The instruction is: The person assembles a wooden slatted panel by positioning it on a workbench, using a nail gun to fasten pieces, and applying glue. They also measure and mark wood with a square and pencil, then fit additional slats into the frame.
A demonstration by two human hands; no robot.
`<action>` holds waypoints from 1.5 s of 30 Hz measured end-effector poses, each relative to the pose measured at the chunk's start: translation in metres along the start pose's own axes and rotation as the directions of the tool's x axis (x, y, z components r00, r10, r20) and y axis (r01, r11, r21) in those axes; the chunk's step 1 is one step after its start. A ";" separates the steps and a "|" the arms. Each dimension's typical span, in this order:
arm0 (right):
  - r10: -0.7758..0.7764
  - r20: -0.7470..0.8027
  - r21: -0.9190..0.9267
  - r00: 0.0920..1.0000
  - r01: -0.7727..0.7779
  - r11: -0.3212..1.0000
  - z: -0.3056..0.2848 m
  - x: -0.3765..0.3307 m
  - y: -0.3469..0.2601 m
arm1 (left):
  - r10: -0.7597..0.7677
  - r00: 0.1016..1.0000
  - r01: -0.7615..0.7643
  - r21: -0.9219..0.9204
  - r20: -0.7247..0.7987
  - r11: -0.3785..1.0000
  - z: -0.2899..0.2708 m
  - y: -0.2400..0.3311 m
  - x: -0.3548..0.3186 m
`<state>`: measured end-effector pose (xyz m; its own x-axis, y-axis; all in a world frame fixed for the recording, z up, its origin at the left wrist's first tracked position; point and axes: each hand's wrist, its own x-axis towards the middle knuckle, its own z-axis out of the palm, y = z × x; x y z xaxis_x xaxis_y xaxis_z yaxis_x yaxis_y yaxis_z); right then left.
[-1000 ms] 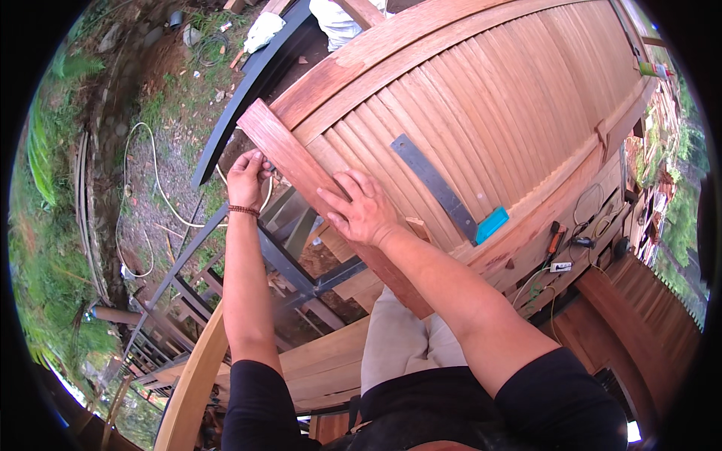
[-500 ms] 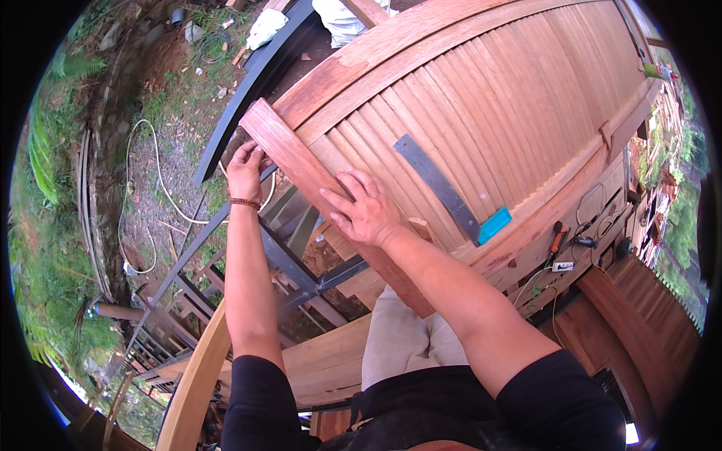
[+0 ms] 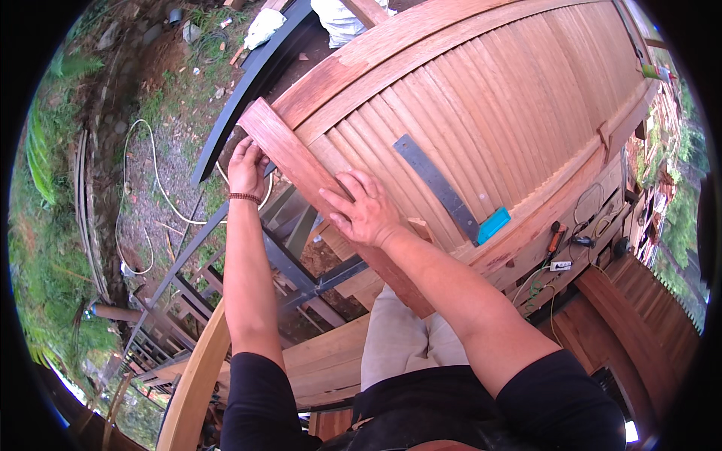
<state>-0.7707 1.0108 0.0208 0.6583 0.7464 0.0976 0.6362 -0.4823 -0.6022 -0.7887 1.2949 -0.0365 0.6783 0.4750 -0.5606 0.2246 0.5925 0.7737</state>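
A large louvred wooden panel [image 3: 481, 113] lies in front of me, with a reddish-brown board [image 3: 301, 154] across its near left end. At the board's outer edge, close to its far corner, my left hand [image 3: 247, 169] has its fingers curled together. Whether anything small is between those fingertips is hidden. My right hand [image 3: 362, 209] rests on the board and the slats beside it, fingers spread and palm down. On the slats to its right lies a metal try square [image 3: 436, 184] with a turquoise handle [image 3: 494, 225].
Dark metal framing [image 3: 301, 274] stands below the board on the left. A pale hose [image 3: 154, 165] loops over the ground. To the right, an orange-handled tool [image 3: 556, 237] and cables lie beside the panel. A dark beam [image 3: 252, 83] runs past its far left corner.
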 end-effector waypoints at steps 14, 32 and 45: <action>0.005 0.000 -0.019 1.000 -0.005 1.000 0.000 0.000 0.001 | -0.114 0.983 0.129 -0.102 0.141 0.986 -0.009 0.006 0.013; 0.008 -0.003 0.002 1.000 -0.008 1.000 -0.001 0.000 0.001 | -0.169 0.972 0.174 -0.017 0.165 0.985 -0.002 0.020 0.015; 0.005 0.028 -0.004 1.000 -0.005 1.000 0.001 0.000 0.001 | -0.131 0.987 0.088 -0.370 -0.093 0.925 -0.027 -0.006 0.022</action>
<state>-0.7706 1.0106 0.0189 0.6498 0.7566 0.0723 0.6345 -0.4876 -0.5997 -0.7941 1.3193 -0.0619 0.5748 0.4516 -0.6825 0.0085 0.8306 0.5567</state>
